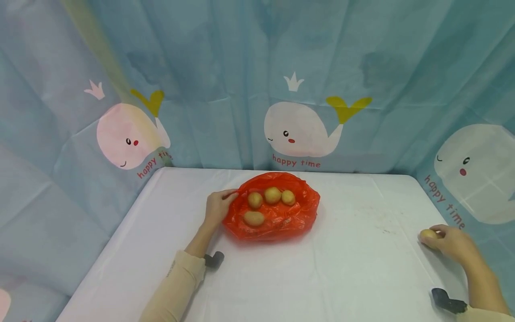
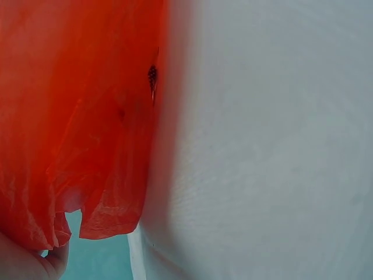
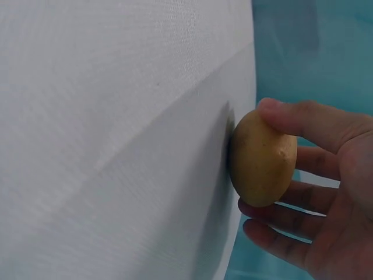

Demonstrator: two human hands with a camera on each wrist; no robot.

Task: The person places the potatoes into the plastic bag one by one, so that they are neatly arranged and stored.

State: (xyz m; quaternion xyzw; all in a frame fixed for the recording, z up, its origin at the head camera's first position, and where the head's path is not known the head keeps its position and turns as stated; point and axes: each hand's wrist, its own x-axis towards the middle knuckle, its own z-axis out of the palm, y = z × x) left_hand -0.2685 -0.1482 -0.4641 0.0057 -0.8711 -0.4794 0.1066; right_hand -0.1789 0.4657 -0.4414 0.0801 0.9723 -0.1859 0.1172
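A red plastic bag (image 1: 277, 230) lies spread wide at the back middle of the table, with several potatoes (image 1: 272, 195) in it. My left hand (image 1: 218, 206) pinches the bag's left rim between thumb and fingers; in the left wrist view, red plastic (image 2: 99, 146) fills the left side and only part of that hand (image 2: 35, 262) shows. Far to the right, near the table's edge, my right hand (image 1: 456, 243) grips a single potato (image 1: 429, 239). The right wrist view shows thumb and fingertips around this yellow-brown potato (image 3: 262, 157), right at the white surface; whether it touches is hard to tell.
A white cloth covers the table (image 1: 342, 277), with faint dark specks (image 1: 384, 230) right of the bag. Blue curtains (image 1: 225, 89) printed with whales hang close along the back and both sides. A dark wrist device (image 1: 215, 259) juts from each forearm.
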